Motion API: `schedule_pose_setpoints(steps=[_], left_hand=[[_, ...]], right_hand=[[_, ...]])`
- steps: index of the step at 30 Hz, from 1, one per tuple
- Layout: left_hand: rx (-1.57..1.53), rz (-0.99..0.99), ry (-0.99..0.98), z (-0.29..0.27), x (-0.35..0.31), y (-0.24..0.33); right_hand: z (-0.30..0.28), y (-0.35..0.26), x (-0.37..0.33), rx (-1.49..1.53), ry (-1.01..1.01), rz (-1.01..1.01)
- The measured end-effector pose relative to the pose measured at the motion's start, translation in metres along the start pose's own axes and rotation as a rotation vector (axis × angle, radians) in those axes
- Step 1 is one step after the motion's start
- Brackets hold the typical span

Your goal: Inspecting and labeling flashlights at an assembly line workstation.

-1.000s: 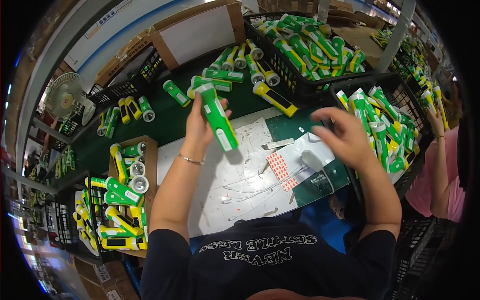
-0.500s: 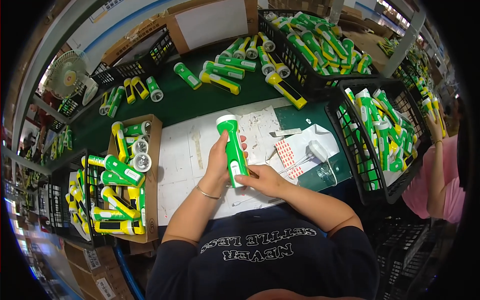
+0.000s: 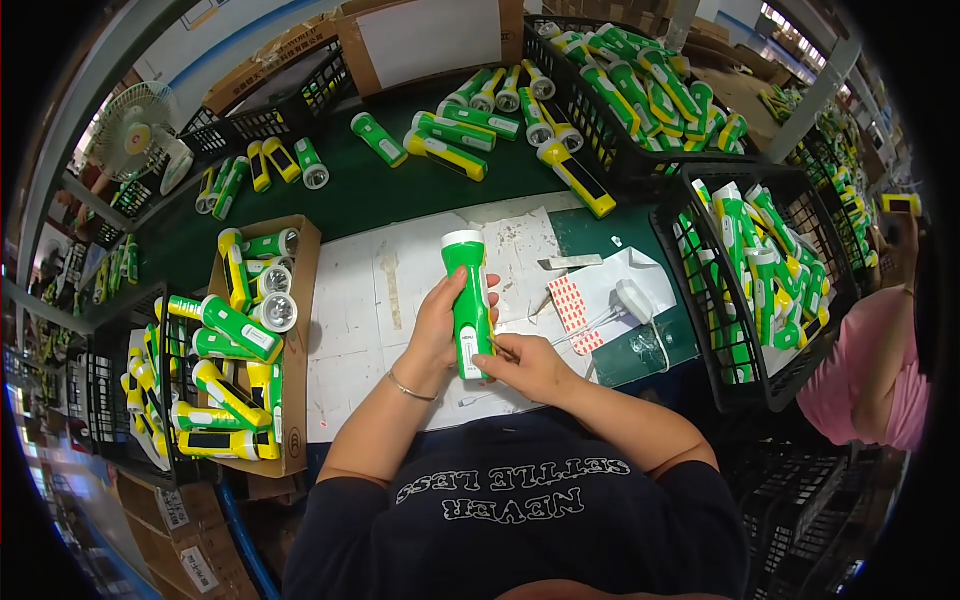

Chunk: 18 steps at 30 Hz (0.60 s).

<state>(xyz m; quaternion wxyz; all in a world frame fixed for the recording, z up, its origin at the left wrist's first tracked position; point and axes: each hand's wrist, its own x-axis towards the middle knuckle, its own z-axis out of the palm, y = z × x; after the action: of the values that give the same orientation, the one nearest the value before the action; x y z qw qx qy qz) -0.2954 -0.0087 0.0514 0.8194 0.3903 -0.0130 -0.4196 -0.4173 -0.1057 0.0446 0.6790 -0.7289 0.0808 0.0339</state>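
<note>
A green flashlight point(image 3: 467, 300) with a white head rim and a white switch panel is held over the white work sheet, head end pointing away from me. My left hand point(image 3: 432, 328) is wrapped round its middle, thumb on top and fingertips showing on the right side. My right hand point(image 3: 532, 370) is closed at the lower end, its thumb pressed against the edge beside the panel. A thin dark sliver shows by the right fingers; I cannot make out what it is.
Left stands a cardboard box point(image 3: 297, 345) of green and yellow flashlights. Black crates point(image 3: 765, 375) of flashlights stand right and far right. More flashlights point(image 3: 455, 130) lie on the green table. A red-dotted card point(image 3: 574, 318) and a white plug with cable point(image 3: 640, 300) lie right. A co-worker's arm point(image 3: 880, 350) is at far right.
The flashlight is still in both hands and has turned slightly. The whole view has shifted a little. At far right the co-worker's hand has moved up with a yellow flashlight.
</note>
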Motion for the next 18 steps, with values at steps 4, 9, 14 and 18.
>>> schedule_pose_setpoints(steps=[4, 9, 14, 18], left_hand=[[-0.052, -0.051, -0.016, -0.005, -0.003, -0.001], [-0.021, -0.058, -0.005, -0.005, -0.007, -0.002], [0.038, -0.061, 0.047, -0.002, -0.006, 0.001], [0.160, 0.061, -0.063, 0.006, -0.014, 0.007]], right_hand=[[0.001, -0.003, -0.004, 0.010, -0.046, 0.008], [-0.015, -0.002, -0.008, -0.094, 0.002, -0.084], [-0.028, -0.022, -0.005, -0.646, 0.190, -0.411], [-0.027, -0.046, -0.006, -1.015, 0.272, -0.613]])
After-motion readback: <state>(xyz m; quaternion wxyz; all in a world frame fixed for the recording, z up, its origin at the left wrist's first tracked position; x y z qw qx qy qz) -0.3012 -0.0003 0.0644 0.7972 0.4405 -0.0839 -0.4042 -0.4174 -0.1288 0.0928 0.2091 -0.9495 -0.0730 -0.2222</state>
